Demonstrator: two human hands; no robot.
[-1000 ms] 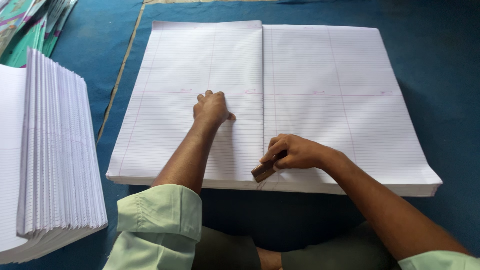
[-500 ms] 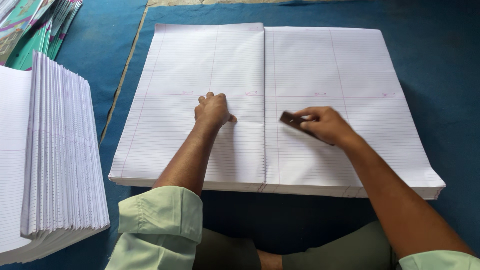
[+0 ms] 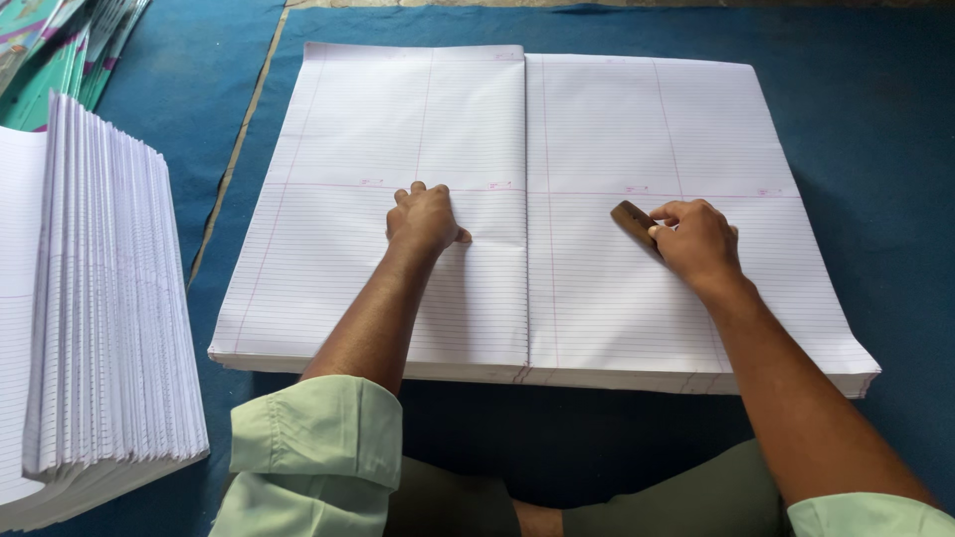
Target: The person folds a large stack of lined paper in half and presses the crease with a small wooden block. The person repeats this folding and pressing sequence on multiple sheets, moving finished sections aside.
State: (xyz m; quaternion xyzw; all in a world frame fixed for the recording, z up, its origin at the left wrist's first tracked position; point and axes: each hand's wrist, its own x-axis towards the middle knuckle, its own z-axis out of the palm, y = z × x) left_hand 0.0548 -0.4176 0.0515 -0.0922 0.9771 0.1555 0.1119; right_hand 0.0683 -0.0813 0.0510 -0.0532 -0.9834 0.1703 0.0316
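Hands [image 3: 426, 221] on ruled sheets [image 3: 597, 288], mid-stack

You have two hands in view: one left hand [image 3: 426, 221] pressed flat near the middle, and one right hand [image 3: 699, 242] at about three o'clock closed round one small brown wooden block [image 3: 633, 218]. You can count two stacks of ruled paper: one big flat stack of sheets [image 3: 418, 129] at the centre, its top sheet showing one fold line down the middle, and one fanned pile of folded sheets [image 3: 109, 298] at nine o'clock. One bundle of coloured covers [image 3: 60, 50] lies at ten o'clock. One blue mat [image 3: 865, 119] lies beneath.
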